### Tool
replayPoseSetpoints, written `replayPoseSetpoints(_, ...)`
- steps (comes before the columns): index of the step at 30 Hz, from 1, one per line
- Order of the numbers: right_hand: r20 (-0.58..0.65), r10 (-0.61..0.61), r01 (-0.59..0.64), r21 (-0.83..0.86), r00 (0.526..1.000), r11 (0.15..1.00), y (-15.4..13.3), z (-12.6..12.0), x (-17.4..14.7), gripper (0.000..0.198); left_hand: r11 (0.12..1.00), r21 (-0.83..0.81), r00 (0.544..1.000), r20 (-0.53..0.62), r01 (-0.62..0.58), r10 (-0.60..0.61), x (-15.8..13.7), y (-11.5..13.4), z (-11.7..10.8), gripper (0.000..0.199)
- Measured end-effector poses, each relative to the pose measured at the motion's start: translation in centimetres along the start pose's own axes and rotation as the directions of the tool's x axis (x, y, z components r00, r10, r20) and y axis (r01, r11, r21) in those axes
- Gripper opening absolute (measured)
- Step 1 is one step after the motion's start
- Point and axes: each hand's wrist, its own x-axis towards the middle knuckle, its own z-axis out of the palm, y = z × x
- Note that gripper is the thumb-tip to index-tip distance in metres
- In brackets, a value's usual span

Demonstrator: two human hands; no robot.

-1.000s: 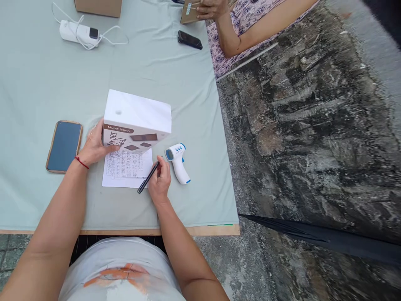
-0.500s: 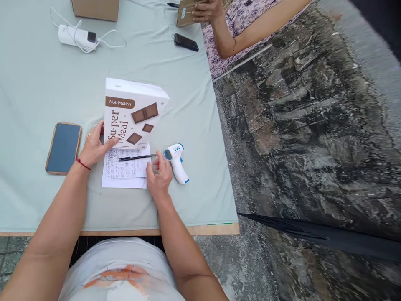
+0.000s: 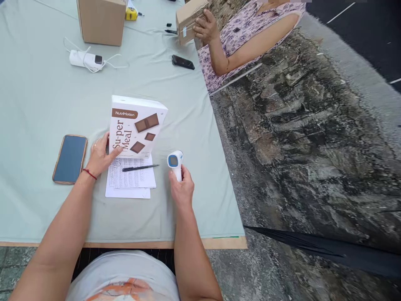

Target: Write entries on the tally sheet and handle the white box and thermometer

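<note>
My left hand [image 3: 102,155] is closed on the lower left edge of a white box [image 3: 138,129] with brown bars printed on it, thumb on its front. The box stands upright, leaning slightly. In my right hand [image 3: 182,188] is a white and blue infrared thermometer [image 3: 174,161], gripped by its handle, with its screen facing me. Between my hands lie printed sheets of paper [image 3: 131,182], partly hidden by the box. A black pen [image 3: 140,168] rests across the sheets.
A wood-framed smartphone [image 3: 70,159] lies left of my left hand. Farther back are a white device with a cable [image 3: 84,59], a cardboard box [image 3: 102,23], a yellow tool [image 3: 131,14] and a black phone [image 3: 183,62]. Another person's hand [image 3: 206,27] holds a carton [image 3: 188,21] at the table's right edge.
My right hand has moved right, from beside the pen, and taken hold of the thermometer, which now stands upright. My left hand stays on the white box. The view has shifted slightly.
</note>
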Motion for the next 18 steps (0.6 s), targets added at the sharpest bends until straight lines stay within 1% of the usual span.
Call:
replayPoseSetpoints(1, 0.012, -0.013, 0.011, 0.126, 1.0, 0.992, -0.7, 0.5, -0.7, 0.046, 1.0, 0.031, 1.0, -0.002, 0.0, 0.0, 0.0, -0.1, 0.1, 0.057)
replayPoseSetpoints(3, 0.085, -0.046, 0.014, 0.346, 0.995, 0.938, -2.1, 1.5, -2.1, 0.039, 0.996, 0.084, 1.0, -0.008, 0.001, 0.0, -0.1, -0.3, 0.2, 0.055)
replayPoseSetpoints(4, 0.154, -0.068, -0.007, 0.442, 0.986, 0.897, -2.8, 2.2, -2.9, 0.038, 0.995, 0.104, 1.0, -0.015, 0.004, -0.002, -0.1, -0.5, 0.3, 0.055)
replayPoseSetpoints(6, 0.323, -0.126, -0.086, 0.568, 0.938, 0.818, -4.2, 3.5, -4.0, 0.038, 0.991, 0.133, 0.999, -0.035, 0.011, -0.006, -0.2, -0.8, 0.6, 0.055)
replayPoseSetpoints(8, 0.442, -0.164, -0.157, 0.605, 0.882, 0.781, -5.2, 4.8, -4.7, 0.039, 0.989, 0.149, 0.998, -0.061, 0.018, -0.009, -0.1, -1.1, 0.8, 0.054)
replayPoseSetpoints(9, 0.469, -0.17, -0.176, 0.606, 0.867, 0.776, -5.7, 5.3, -4.8, 0.039, 0.988, 0.154, 0.997, -0.072, 0.021, -0.01, -0.1, -1.2, 0.9, 0.054)
replayPoseSetpoints(10, 0.477, -0.171, -0.181, 0.605, 0.862, 0.775, -6.1, 5.8, -4.9, 0.039, 0.987, 0.159, 0.997, -0.08, 0.024, -0.012, -0.1, -1.3, 0.9, 0.054)
replayPoseSetpoints(13, 0.455, -0.18, -0.152, 0.601, 0.872, 0.784, -6.7, 6.6, -4.6, 0.04, 0.983, 0.179, 0.996, -0.087, 0.039, -0.024, -0.1, -1.4, 0.9, 0.053)
replayPoseSetpoints(18, 0.46, -0.189, -0.14, 0.589, 0.868, 0.796, -6.5, 6.8, -4.2, 0.043, 0.978, 0.202, 0.997, -0.068, 0.058, -0.045, -0.1, -1.1, 0.8, 0.054)
